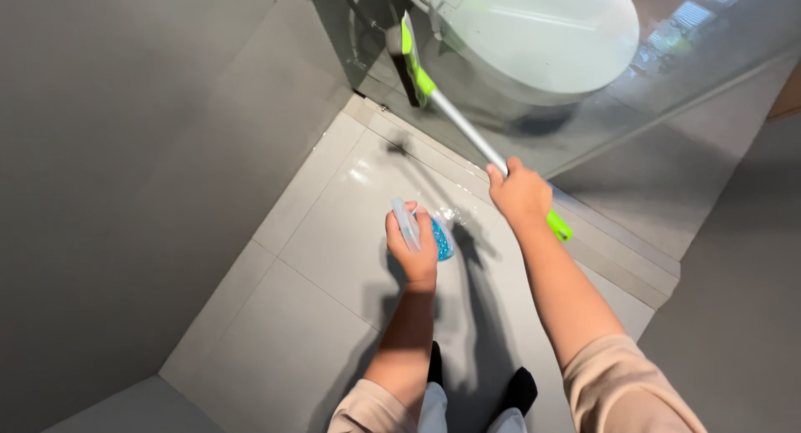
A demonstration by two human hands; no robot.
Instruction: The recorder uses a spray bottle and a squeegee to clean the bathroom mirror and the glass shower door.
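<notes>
My right hand (521, 193) grips the silver pole of a long-handled squeegee (455, 118) with green fittings. Its blade end (409, 49) rests against a glass shower panel (584, 124) up ahead. My left hand (412, 247) is closed around a clear spray bottle (421, 230) with blue liquid, held low over the floor, just left of the right hand. Both arms wear beige sleeves.
A white toilet (542, 32) shows behind the glass. Grey walls rise on the left (125, 166) and right. Pale floor tiles (334, 258) are wet and shiny near the glass. My feet in dark socks (521, 389) stand at the bottom edge.
</notes>
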